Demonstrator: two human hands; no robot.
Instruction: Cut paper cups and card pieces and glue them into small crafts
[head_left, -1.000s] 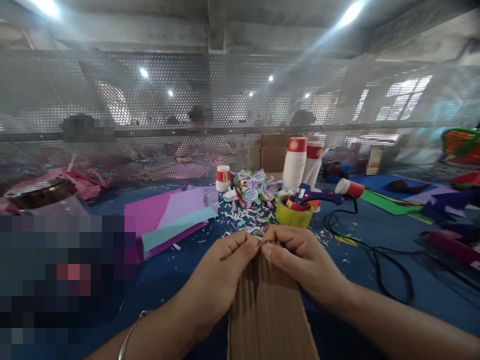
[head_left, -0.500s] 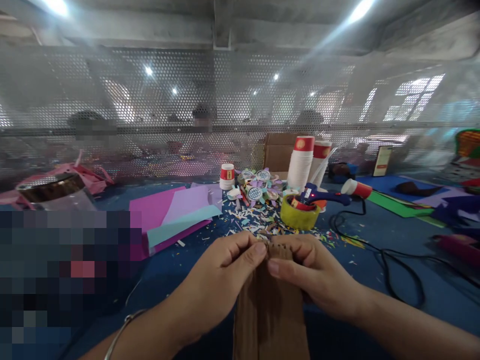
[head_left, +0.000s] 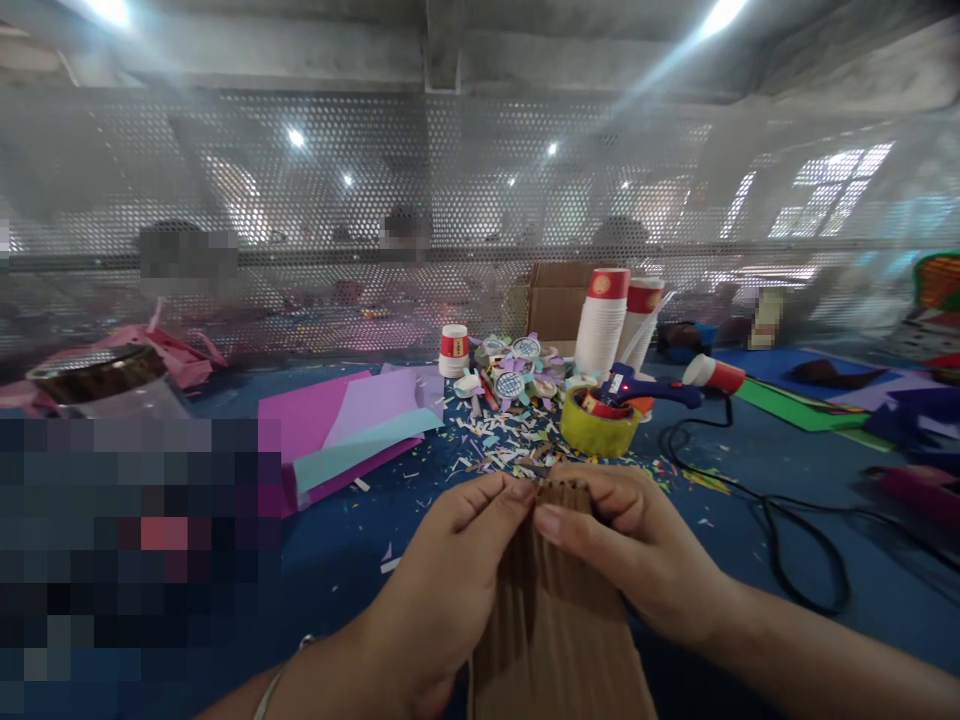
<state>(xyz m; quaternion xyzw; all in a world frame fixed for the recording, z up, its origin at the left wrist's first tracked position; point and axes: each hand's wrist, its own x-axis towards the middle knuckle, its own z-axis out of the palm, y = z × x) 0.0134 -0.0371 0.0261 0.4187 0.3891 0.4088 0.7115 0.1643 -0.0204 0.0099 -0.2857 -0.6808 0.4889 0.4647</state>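
Note:
A brown strip of corrugated cardboard (head_left: 559,620) stretches from the bottom edge up to both hands, its ridged far end between them. My left hand (head_left: 469,565) is closed on that end's left side, thumb on top. On the right side, my right hand (head_left: 626,545) pinches the same end, its thumb lying across the face and its fingers curled behind. The two thumbs nearly meet. Small paper scraps (head_left: 510,435) lie on the blue table just beyond the fingertips.
Beyond the hands, a blue glue gun (head_left: 649,390) rests on a yellow tape roll (head_left: 598,425), its black cable (head_left: 772,530) looping right. Stacked paper cups (head_left: 601,330) stand behind. Purple paper sheets (head_left: 315,415) lie left, near a clear jar (head_left: 105,385). A perforated metal screen (head_left: 330,230) closes the back.
The cardboard strip has turned and tilted slightly, so more of its ridged face shows and its lower end spreads further right. Both hands keep their hold, with the left forearm shifted a little right.

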